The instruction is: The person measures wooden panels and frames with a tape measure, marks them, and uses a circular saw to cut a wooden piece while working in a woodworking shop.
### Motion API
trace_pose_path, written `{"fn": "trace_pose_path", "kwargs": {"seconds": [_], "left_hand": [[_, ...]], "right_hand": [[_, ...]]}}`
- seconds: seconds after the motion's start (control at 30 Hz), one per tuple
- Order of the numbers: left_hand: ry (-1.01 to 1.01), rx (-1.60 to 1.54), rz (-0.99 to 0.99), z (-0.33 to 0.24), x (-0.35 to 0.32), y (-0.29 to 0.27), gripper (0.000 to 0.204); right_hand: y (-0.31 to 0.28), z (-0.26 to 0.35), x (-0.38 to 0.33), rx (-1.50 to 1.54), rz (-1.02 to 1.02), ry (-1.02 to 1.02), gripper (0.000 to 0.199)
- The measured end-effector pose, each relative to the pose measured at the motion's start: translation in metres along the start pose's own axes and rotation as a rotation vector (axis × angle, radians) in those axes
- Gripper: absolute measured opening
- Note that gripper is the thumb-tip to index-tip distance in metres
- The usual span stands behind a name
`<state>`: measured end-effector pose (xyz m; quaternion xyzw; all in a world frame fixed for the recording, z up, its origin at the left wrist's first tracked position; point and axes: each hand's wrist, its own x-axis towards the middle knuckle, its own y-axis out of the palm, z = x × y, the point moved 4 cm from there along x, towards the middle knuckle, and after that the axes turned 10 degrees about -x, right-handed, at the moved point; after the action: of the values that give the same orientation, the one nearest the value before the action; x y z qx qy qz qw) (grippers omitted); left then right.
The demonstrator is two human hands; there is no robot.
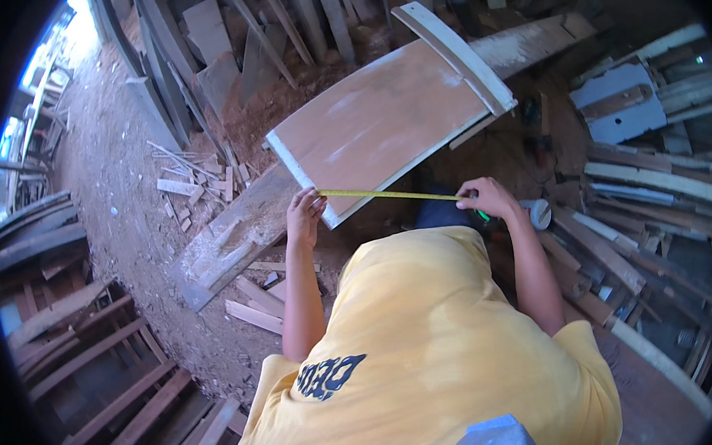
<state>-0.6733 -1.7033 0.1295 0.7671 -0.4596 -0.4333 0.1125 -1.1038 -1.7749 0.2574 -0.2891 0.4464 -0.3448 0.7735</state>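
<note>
A yellow tape measure blade (387, 194) is stretched along the near edge of a brown wooden panel (374, 119) with pale edging. My left hand (303, 216) pins the blade's end at the panel's near left corner. My right hand (489, 198) pinches the blade further right, past the panel's edge, with something small and green under its fingers. The tape's round case (540, 213) hangs just right of that hand. The panel lies tilted across a long dusty plank (226, 238).
Loose offcuts (187, 188) litter the dirt floor to the left. Planks lean at the back (279, 23). Stacked boards and curved strips (656, 196) crowd the right. Dark wooden frames (95, 361) lie at the lower left. A pale blue board (618, 104) rests at the upper right.
</note>
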Motion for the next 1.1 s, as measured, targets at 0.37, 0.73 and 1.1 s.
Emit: {"fn": "trace_pose_path", "kwargs": {"seconds": [0.37, 0.73, 1.1], "left_hand": [[0.340, 0.596, -0.350, 0.084, 0.044, 0.113, 0.038], [0.430, 1.122, -0.633, 0.120, 0.056, 0.157, 0.026], [0.315, 1.197, -0.673, 0.132, 0.043, 0.177, 0.025]], "right_hand": [[-0.102, -0.207, 0.194, 0.182, -0.629, 0.113, 0.029], [-0.105, -0.334, 0.222, 1.485, -0.105, 0.459, 0.040], [-0.179, -0.424, 0.260, 1.537, -0.422, 0.500, 0.044]]}}
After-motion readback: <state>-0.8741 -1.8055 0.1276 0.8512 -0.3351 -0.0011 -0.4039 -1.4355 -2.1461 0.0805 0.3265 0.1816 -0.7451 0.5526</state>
